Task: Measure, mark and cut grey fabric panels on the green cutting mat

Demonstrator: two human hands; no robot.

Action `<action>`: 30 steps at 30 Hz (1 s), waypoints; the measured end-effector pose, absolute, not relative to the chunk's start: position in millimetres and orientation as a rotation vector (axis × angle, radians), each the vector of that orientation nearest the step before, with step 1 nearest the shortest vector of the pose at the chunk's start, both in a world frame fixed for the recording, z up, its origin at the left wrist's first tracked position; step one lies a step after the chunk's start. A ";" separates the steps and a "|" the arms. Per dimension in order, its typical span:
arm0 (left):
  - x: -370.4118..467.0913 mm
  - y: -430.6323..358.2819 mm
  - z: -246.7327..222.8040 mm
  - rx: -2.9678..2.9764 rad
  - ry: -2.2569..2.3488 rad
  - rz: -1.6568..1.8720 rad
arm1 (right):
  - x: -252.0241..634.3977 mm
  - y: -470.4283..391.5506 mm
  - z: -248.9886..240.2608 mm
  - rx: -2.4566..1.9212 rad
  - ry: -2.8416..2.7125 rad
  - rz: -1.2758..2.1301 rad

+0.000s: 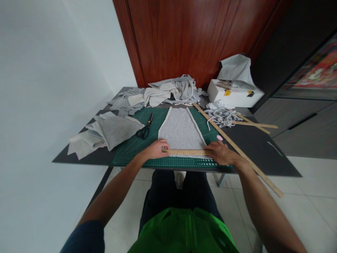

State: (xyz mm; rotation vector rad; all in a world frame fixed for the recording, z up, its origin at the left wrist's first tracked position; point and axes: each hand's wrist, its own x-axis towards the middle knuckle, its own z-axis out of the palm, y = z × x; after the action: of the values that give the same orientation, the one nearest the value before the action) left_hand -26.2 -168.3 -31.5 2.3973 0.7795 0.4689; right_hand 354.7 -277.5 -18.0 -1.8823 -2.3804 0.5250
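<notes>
Watching remotely, I saw the left hand (157, 149) and right hand (221, 153), fingers gripping opposite ends of a wooden ruler (188, 152) across grey cloth (181, 128), frame centre. A long wooden strip (226, 137) slanted beside the right wrist; scissors (149, 123) lay centre-left; fabric scraps (158, 95) and a white box (237, 101) crowded the desk (263, 154).

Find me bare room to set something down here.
Right: dark grey tabletop between the long wooden strip and thin white strip. Left front: green gridded mat between folded grey cloth and left hand. Crowded: the far edge, under heaped grey-white fabric.
</notes>
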 end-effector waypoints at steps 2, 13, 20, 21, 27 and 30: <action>-25.6 -167.6 -33.3 2.419 0.769 0.473 | 347.2 -277.5 -17.8 -1.796 -2.392 0.489; -23.9 -170.1 -31.6 2.361 0.772 0.526 | 351.5 -278.5 -16.5 -1.845 -2.383 0.584; -22.4 -167.3 -33.6 2.474 0.778 0.453 | 376.6 -282.1 -15.0 -1.955 -2.367 0.555; -22.5 -167.0 -33.5 2.484 0.776 0.445 | 377.8 -281.8 -15.8 -1.943 -2.368 0.531; -22.9 -165.8 -34.8 2.491 0.776 0.422 | 358.0 -277.6 -16.4 -1.709 -2.384 0.491; -23.9 -166.5 -33.5 2.477 0.758 0.430 | 343.3 -276.0 -15.2 -1.626 -2.400 0.557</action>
State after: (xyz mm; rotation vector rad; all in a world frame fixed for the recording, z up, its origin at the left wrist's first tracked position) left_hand -23.9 -166.5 -33.5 2.4772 0.7580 0.4303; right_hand 343.3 -276.0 -15.2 -1.6263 -2.4003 0.5574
